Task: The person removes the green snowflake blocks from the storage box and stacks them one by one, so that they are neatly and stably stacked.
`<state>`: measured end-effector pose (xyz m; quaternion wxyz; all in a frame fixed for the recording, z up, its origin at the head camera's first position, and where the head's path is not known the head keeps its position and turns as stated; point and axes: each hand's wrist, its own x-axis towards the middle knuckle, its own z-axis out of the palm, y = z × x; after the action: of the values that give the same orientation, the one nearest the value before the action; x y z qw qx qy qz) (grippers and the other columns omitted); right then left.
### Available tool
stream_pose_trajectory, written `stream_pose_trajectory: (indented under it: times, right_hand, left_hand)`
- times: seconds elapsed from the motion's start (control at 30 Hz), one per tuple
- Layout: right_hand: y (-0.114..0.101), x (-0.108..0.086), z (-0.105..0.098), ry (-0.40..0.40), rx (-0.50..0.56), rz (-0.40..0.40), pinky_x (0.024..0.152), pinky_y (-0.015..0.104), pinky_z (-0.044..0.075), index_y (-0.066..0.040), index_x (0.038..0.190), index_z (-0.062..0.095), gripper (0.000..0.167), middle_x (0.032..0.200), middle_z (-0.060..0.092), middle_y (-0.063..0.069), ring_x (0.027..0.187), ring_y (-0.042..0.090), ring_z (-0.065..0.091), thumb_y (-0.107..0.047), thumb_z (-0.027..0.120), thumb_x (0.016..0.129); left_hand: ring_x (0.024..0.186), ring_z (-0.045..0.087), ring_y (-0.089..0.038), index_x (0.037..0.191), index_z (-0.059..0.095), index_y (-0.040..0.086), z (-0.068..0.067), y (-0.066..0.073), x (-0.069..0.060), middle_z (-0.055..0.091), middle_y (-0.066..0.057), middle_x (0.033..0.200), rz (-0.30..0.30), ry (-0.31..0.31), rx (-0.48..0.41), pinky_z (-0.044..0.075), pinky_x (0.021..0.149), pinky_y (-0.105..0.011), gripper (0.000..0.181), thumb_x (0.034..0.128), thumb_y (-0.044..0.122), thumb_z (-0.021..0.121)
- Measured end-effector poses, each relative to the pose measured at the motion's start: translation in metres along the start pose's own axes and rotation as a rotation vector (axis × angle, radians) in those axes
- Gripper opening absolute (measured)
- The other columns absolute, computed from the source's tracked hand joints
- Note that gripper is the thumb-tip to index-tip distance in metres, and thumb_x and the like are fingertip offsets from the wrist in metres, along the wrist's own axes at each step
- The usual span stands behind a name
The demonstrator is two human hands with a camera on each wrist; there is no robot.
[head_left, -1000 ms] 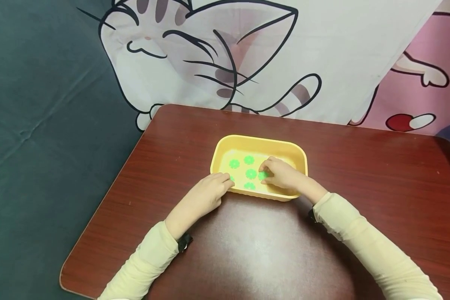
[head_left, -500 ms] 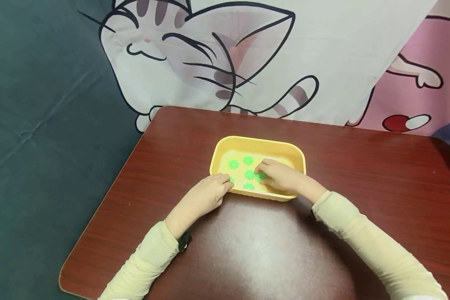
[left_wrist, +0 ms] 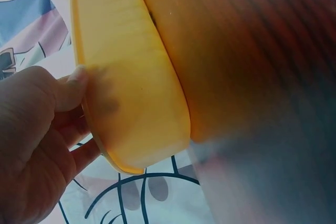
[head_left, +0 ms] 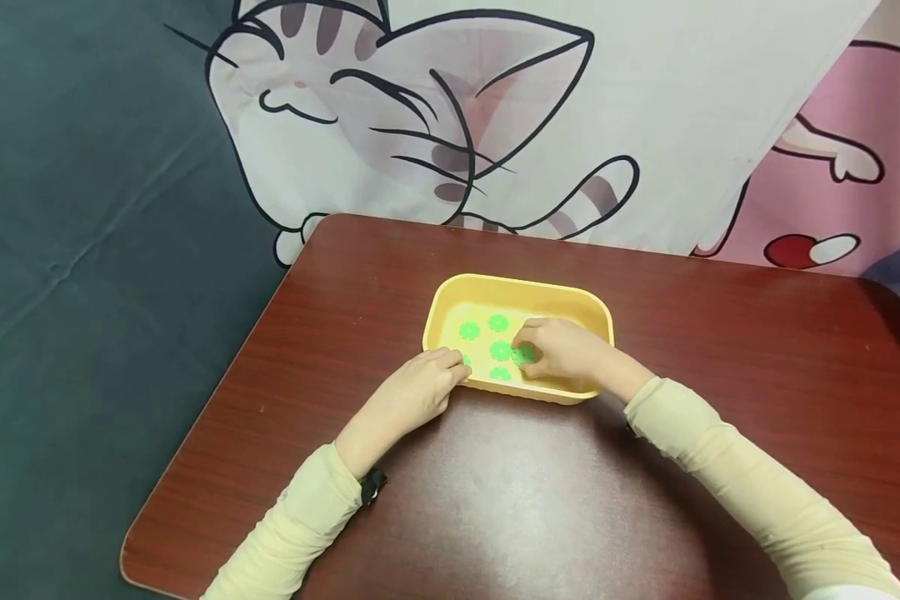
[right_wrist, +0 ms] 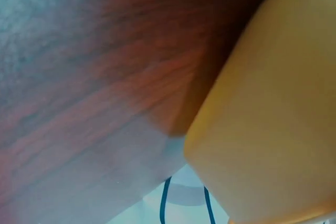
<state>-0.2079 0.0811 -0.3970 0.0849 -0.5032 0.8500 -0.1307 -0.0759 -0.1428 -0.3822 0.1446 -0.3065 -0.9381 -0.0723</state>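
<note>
A yellow plastic tub (head_left: 528, 287) stands on the table, with several flat green flower-shaped pieces (head_left: 498, 322) on its floor. My left hand (head_left: 418, 390) grips the tub's near wall close to its left corner. In the left wrist view, the thumb of that left hand (left_wrist: 31, 135) presses the outer wall while the fingers go over the rim. My right hand (head_left: 566, 350) reaches into the tub's right half and pinches a green flower-shaped piece (head_left: 522, 356) between thumb and fingers. The right wrist view shows the tub's outer wall (right_wrist: 273, 114) but not the hand.
The dark red wood-grain table (head_left: 720, 333) extends around the tub on all sides. Behind it hangs a cloth with a cartoon cat (head_left: 307, 158). A dark green cloth (head_left: 82, 292) lies beyond the table's left edge.
My right hand has shifted slightly left and toward the near wall, and the piece at its fingertips has moved a little with it. The left hand keeps its hold on the tub.
</note>
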Motion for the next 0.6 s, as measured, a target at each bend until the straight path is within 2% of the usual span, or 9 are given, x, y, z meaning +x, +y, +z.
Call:
stream_pose_trajectory:
  times: [0.2, 0.43, 0.6]
  right_hand:
    - [0.005, -0.010, -0.006, 0.062, 0.025, -0.023, 0.074, 0.030, 0.050, -0.013, 0.097, 0.069, 0.026, 0.093, 0.062, -0.005, 0.080, 0.011, 0.060, -0.019, 0.071, 0.072]
    - [0.003, -0.030, -0.025, 0.271, -0.003, -0.079, 0.068, 0.030, 0.049, -0.009, 0.096, 0.067, 0.030, 0.090, 0.062, -0.002, 0.077, 0.014, 0.059, -0.012, 0.077, 0.068]
    - [0.005, -0.051, -0.031, 0.386, -0.018, -0.060, 0.069, 0.032, 0.049, -0.009, 0.097, 0.067, 0.033, 0.093, 0.063, -0.002, 0.079, 0.013, 0.060, -0.013, 0.081, 0.067]
  left_hand:
    - [0.076, 0.057, -0.017, 0.085, 0.066, 0.008, 0.004, 0.002, 0.003, 0.056, 0.000, 0.079, 0.001, -0.006, -0.008, 0.048, 0.072, -0.027, 0.008, 0.0851, 0.001, 0.061]
    - [0.078, 0.057, -0.017, 0.085, 0.065, 0.007, 0.003, 0.001, 0.001, 0.056, -0.001, 0.080, -0.007, 0.007, -0.029, 0.048, 0.074, -0.026, 0.010, 0.0855, -0.002, 0.061]
    - [0.078, 0.057, -0.018, 0.087, 0.065, 0.007, 0.002, -0.001, -0.001, 0.056, -0.002, 0.080, 0.005, 0.008, -0.034, 0.048, 0.074, -0.027, 0.011, 0.0847, -0.003, 0.060]
